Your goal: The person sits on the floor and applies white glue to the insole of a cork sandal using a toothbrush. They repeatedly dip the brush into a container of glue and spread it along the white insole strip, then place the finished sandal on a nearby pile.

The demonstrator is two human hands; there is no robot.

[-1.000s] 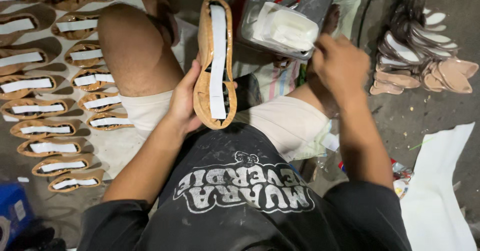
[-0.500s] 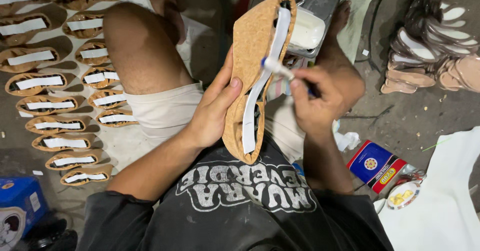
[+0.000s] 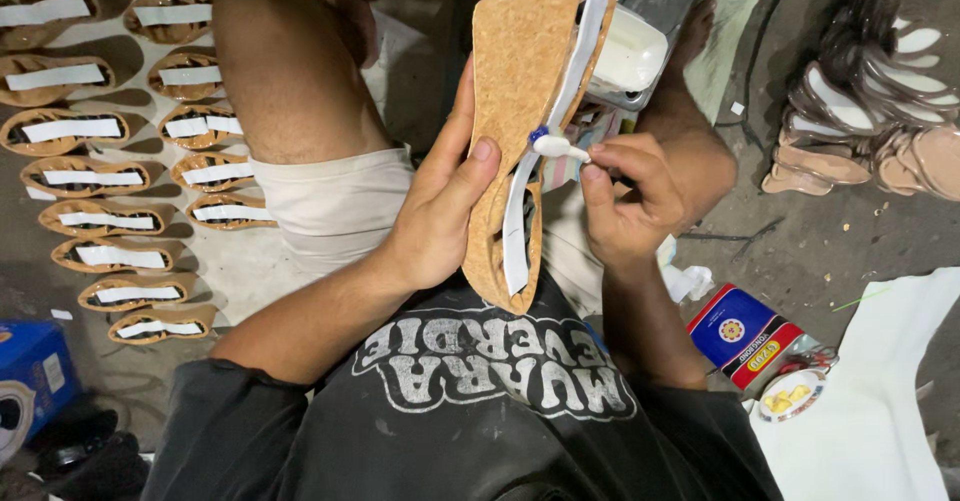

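Cork sole [image 3: 520,91], with its white strip [image 3: 545,171], stands tilted above your lap. Your left hand [image 3: 440,211] wraps its lower edge, thumb across the cork face. Your right hand [image 3: 625,201] pinches a small brush [image 3: 553,145] whose white tip touches the strip. Behind the sole sits a white container [image 3: 630,56]. Rows of finished soles [image 3: 105,176] lie on the floor to your left, a stack of loose soles [image 3: 870,111] to your right.

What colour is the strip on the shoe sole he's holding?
White. The strip runs along the speckled tan cork sole, clearest in the head view.
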